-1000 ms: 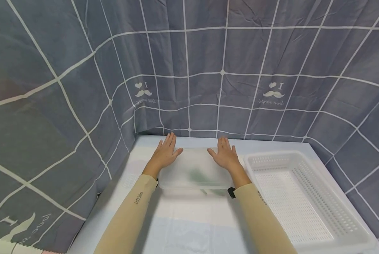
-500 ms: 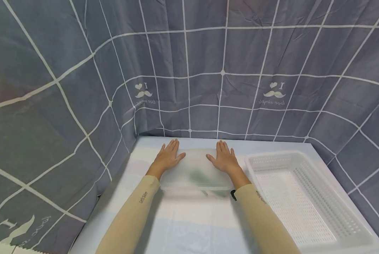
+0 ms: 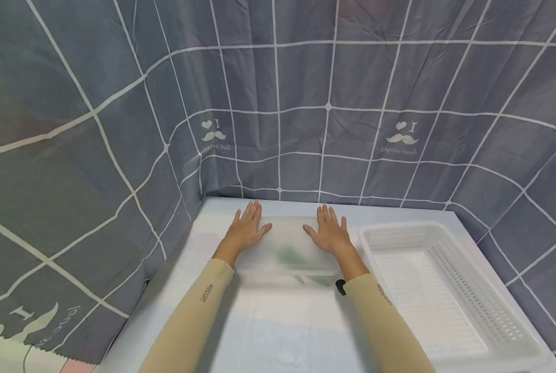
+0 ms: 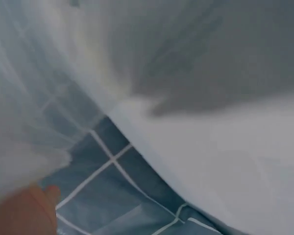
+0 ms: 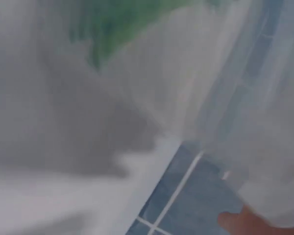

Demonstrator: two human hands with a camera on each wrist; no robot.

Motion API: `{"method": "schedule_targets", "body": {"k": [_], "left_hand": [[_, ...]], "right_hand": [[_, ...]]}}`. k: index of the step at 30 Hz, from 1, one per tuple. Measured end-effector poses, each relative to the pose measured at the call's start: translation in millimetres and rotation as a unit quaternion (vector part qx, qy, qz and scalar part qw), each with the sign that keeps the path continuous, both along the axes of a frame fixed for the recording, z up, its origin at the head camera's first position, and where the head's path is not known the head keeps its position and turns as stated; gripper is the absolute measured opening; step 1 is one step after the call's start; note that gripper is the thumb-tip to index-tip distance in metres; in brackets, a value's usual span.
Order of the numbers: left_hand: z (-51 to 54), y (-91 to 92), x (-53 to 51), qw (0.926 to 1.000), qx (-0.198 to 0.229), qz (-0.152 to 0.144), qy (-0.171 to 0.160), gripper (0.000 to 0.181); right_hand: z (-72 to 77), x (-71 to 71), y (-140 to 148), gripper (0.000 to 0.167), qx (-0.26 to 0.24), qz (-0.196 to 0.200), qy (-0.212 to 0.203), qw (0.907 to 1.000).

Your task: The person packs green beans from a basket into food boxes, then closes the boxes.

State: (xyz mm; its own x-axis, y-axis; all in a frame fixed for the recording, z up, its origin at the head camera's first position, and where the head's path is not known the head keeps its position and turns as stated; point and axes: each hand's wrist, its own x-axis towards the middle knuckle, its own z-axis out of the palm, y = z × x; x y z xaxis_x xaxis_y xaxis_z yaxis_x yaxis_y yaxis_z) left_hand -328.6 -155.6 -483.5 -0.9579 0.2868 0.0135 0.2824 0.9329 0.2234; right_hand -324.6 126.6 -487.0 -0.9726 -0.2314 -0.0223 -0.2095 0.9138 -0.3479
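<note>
A frosted, see-through plastic box [image 3: 284, 233] with a lid sits toward the back of the table, and blurred green contents [image 3: 291, 255] show through it. My left hand [image 3: 245, 232] rests on the left side of its top, palm down, with straight fingers pointing away and the thumb spread inward. On the opposite side lies my right hand [image 3: 329, 234] in a mirrored pose. Cloudy box walls fill much of both wrist views; a bit of the left hand [image 4: 27, 213] and of the right hand [image 5: 257, 225] shows at the lower corners. What the green thing is cannot be made out.
To the right stands a white perforated plastic basket [image 3: 429, 290], close to my right forearm. A pale cloth covers the table [image 3: 278, 331]. Dark grey curtains [image 3: 301, 129] with white grid lines enclose the back and both sides.
Both hands have slid slightly toward me on the box top since a second ago, the left one also a little to the right. In the last half second they barely move.
</note>
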Motion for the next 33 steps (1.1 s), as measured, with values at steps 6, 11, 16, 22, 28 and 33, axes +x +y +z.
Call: {"method": "schedule_targets", "body": {"k": [6,11,16,22,28,33], "left_hand": [[0.8,15.1,46.9,0.998,0.047,0.024,0.036,0.087],[-4.8,23.2,69.6,0.9948,0.057,0.048,0.07,0.087],[-16.3,23.2,81.6,0.9944,0.047,0.052,0.079,0.087],[-20.0,23.1,91.4,0.9954,0.036,0.046,0.075,0.087],[-18.5,26.7,84.6,0.9961,0.033,0.039,0.071,0.09],[-22.1,24.5,80.8,0.9977,0.042,0.041,0.034,0.089]], "right_hand": [[0.1,47.5,-6,0.09,-0.02,-0.003,0.032,0.9993],[-8.3,72.0,-6,0.09,-0.016,-0.007,0.063,0.9979],[-21.9,87.8,-6,0.087,-0.003,-0.006,0.092,0.9958],[-26.7,97.9,-7,0.083,0.015,-0.007,0.121,0.9925],[-29.1,91.6,-4,0.082,0.008,-0.016,0.13,0.9914],[-32.0,88.2,-5,0.08,-0.004,-0.012,0.08,0.9967]]}}
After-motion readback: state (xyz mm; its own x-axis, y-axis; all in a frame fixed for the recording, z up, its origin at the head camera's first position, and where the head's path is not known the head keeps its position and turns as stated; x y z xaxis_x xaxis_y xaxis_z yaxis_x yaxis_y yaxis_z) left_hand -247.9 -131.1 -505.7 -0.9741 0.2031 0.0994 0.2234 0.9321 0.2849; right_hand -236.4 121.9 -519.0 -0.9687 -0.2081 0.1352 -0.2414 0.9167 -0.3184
